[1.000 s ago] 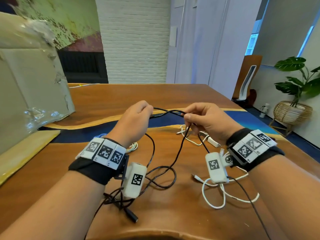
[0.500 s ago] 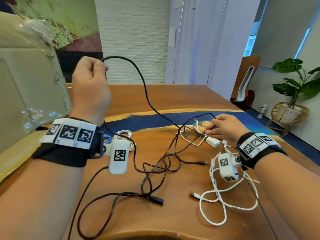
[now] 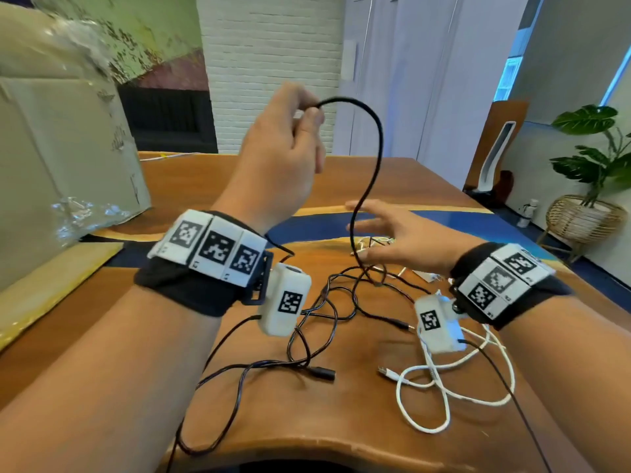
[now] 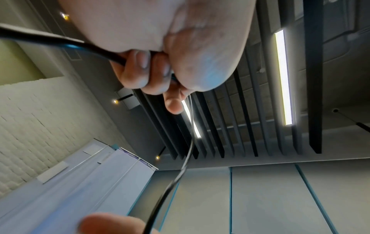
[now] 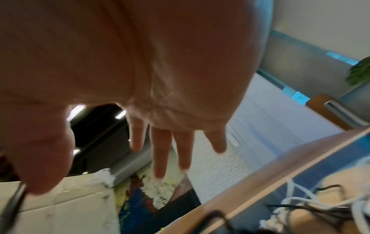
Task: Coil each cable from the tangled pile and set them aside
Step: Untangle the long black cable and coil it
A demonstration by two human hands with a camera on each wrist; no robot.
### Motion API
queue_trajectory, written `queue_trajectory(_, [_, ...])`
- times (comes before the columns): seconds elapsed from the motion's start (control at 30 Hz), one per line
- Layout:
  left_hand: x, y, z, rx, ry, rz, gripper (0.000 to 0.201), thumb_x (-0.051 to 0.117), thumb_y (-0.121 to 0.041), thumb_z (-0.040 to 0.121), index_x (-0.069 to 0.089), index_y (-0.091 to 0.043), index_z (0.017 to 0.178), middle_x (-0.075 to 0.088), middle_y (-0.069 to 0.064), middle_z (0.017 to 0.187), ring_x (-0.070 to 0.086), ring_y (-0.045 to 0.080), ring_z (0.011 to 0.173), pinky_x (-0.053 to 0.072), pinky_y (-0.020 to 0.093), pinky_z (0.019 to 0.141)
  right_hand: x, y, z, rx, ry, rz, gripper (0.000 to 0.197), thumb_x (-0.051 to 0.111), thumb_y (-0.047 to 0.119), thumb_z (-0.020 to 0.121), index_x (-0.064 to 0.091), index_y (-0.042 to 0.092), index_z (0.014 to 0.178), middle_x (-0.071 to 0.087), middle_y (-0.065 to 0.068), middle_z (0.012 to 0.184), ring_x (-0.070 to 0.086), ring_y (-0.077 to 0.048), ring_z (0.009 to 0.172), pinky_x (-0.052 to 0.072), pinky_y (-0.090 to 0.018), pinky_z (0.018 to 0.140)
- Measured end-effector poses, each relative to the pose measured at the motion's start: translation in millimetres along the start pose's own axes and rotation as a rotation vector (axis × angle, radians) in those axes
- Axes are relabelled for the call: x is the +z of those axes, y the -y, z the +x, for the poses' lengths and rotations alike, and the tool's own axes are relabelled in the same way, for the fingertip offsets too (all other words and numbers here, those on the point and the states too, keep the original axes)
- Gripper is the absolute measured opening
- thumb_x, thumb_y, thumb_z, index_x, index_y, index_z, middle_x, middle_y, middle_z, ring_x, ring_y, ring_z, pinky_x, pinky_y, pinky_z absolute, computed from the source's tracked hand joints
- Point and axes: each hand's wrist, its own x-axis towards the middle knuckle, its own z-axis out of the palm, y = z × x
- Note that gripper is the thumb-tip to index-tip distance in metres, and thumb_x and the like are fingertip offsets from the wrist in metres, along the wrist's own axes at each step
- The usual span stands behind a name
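Above the wooden table (image 3: 426, 186), seen from the head camera, the left hand (image 3: 276, 155) is raised with its fingers curled, pinching a black cable (image 3: 370, 172) that arches out from the fingertips and drops in a long curve to a loose black tangle on the tabletop. Lower and to the right, the right hand (image 3: 403, 237) hovers just beside the hanging strand, fingers straight and spread, holding nothing. A white cable (image 3: 440, 387) lies in loops near the table's front edge, and a cardboard box (image 3: 61, 148) stands at the left. From the left wrist camera, 2 fingertips (image 4: 144, 63) and the thumb clamp the black cable against the palm. From the right wrist camera, 4 fingers (image 5: 160, 152) extend flat, apart from the blurred cables on the table below.
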Motion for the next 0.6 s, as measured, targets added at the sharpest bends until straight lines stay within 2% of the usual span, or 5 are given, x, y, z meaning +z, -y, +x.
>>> queue_trajectory(0.07, [1,-4,-2,0.011,0.027,0.017,0.014,0.039,-0.019,0.11,0.052,-0.015,0.106,0.065,0.015,0.069,0.039,0.005,0.043,0.034,0.024,0.046,5,14,5,-0.001,0.059,-0.019,0.024,0.065,0.031,0.099,0.069,0.027,0.122,0.076,-0.002,0.109,0.069,0.002,0.097,0.048,-0.024,0.091])
queue_trajectory(0.13, [-6,-3,-1,0.014,0.021,0.039,0.016,0.041,-0.021,0.11,0.054,-0.014,0.107,0.064,0.014,0.068,0.04,0.006,0.043,0.034,0.023,0.046,3,19,6,0.007,0.052,0.119,0.043,0.052,0.043,0.105,0.074,0.009,0.091,0.063,-0.028,0.078,0.066,-0.016,0.067,0.049,-0.034,0.081])
queue_trajectory(0.23, [-26,8,0,0.018,0.01,0.067,0.016,0.044,-0.021,0.108,0.057,-0.013,0.105,0.059,0.009,0.063,0.046,0.015,0.049,0.038,0.03,0.049,-17,15,5,0.042,-0.038,0.484,0.067,0.04,0.057,0.104,0.065,0.004,0.072,0.03,-0.009,0.052,0.035,-0.024,0.046,0.054,-0.045,0.072])
queue_trajectory(0.43, [-48,16,5,0.032,-0.079,0.103,0.014,0.046,-0.024,0.107,0.058,-0.02,0.1,0.06,0.002,0.061,0.053,0.036,0.057,0.042,0.042,0.051,-39,11,-4,-0.096,0.172,0.439,0.054,0.076,0.054,0.077,0.07,0.029,0.125,0.067,-0.004,0.098,0.041,-0.017,0.058,0.047,-0.03,0.052])
queue_trajectory(0.6, [-42,10,6,0.079,-0.13,0.092,0.014,0.045,-0.024,0.106,0.057,-0.024,0.098,0.061,-0.006,0.055,0.057,0.042,0.061,0.048,0.05,0.056,-1,5,0,0.11,0.383,-0.218,0.017,0.076,0.03,0.092,0.076,0.028,0.109,0.076,-0.002,0.089,0.058,-0.016,0.061,0.057,-0.033,0.061])
